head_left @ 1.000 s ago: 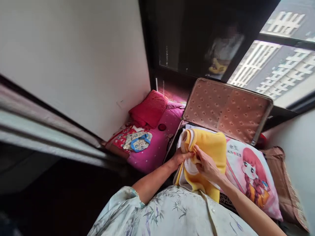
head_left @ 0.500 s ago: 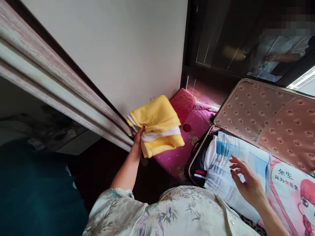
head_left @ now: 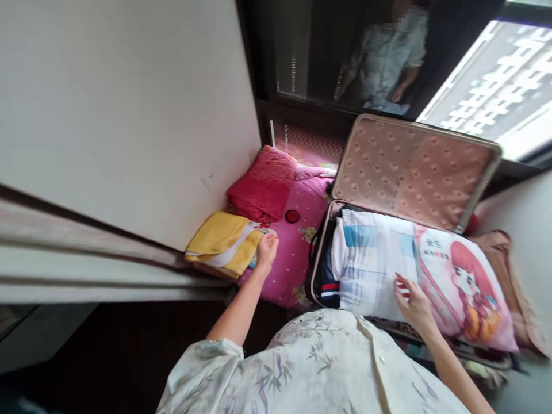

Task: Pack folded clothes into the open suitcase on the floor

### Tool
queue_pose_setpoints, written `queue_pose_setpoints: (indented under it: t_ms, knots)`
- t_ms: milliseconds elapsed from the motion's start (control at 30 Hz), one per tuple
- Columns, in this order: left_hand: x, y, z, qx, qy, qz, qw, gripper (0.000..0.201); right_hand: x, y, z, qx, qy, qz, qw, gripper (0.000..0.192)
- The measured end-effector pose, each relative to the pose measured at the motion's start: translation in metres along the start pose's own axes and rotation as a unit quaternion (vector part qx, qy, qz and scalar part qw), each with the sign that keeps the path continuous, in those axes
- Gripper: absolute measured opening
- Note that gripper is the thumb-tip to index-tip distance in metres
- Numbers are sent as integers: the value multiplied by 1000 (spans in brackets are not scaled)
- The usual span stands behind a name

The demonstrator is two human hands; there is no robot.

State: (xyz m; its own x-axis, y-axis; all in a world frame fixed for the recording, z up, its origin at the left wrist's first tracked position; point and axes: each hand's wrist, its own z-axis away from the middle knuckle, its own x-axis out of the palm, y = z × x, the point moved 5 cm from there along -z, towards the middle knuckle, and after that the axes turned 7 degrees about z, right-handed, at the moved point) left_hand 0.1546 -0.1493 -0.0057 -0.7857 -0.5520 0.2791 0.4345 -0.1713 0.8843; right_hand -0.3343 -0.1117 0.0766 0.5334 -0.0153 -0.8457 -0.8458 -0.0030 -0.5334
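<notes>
- Cloth, yellow, folded and crossed by a white band (head_left: pixel 215 238), lies at the left end of the magenta white-dotted bedding (head_left: pixel 282 287), near the crimson plush folded textile (head_left: pixel 263 181)
- Left hand (head_left: pixel 267 253): at the yellow cloth's right edge, fingers bent and close together; from where I stand, cannot tell whether they pinch or merely touch it
- Right hand (head_left: pixel 413 302): fingers loosely bent and parted, gripping nothing, over the white fabric with blue plaid blocks (head_left: pixel 375 253); contact cannot be confirmed
- Open suitcase with pinkish-brown patterned lining (head_left: pixel 401 167): plaid fabric lies in its base, beside the pink-and-white pillow printed with a cartoon figure (head_left: pixel 468 293)
- Step in hand, as judged: placing the yellow cloth on the bedding, apparently near completion
- Next move, as judged: calls for the left hand to come clear without dragging the cloth's edge; any lift of the plaid fabric would call for both hands, since it looks thin and likely to sag
</notes>
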Motion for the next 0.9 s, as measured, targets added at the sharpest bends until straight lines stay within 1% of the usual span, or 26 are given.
queue_pose_setpoints:
  t_ms: [33,100,133,167,200,267,333,400,433,467,500,533,600,633,700,767,833,900]
  knots:
    - [33,-9,7,-1,-32,-14,999,31,-2,5,2,15,21,10,1000,48]
    - [98,-27,28,-13,-117,-44,992,37,-7,18,4,46,62,30,997,48]
    - [126,-35,41,-25,-151,-64,986,41,-11,27,4,58,81,39,994,49]
    - [151,-43,54,-39,-180,-86,979,47,-17,36,3,66,100,50,992,49]
    - [170,-49,66,-49,-198,-109,973,53,-25,47,1,73,119,62,988,50]
    - [198,-57,86,-37,-220,-159,962,62,-47,75,-3,98,161,102,977,52]
    - [213,-60,101,21,-236,-207,949,64,-74,108,-8,144,202,154,956,56]
    - [220,-63,111,75,-238,-250,935,64,-97,141,-13,201,208,196,937,63]
    - [222,-66,114,84,-231,-273,930,63,-104,157,-17,227,193,210,931,68]
    - [222,-70,115,79,-217,-297,927,62,-108,170,-20,245,169,218,929,73]
    - [221,-74,115,67,-197,-318,925,61,-109,181,-24,254,140,220,931,74]
    - [221,-77,114,52,-177,-334,924,60,-106,188,-29,254,110,216,936,71]
    - [223,-81,112,21,-153,-347,925,55,-96,195,-39,228,55,205,950,56]
    - [225,-82,110,6,-154,-348,925,50,-89,196,-44,211,34,202,956,47]
    - [231,-81,110,-20,-170,-347,922,38,-79,194,-53,189,5,210,959,33]
    - [238,-77,113,-27,-194,-333,922,30,-76,192,-59,179,0,220,959,27]
    - [246,-70,119,2,-211,-313,926,25,-82,192,-64,174,15,197,965,21]
    - [251,-59,126,74,-207,-329,919,23,-96,193,-66,169,38,126,977,15]
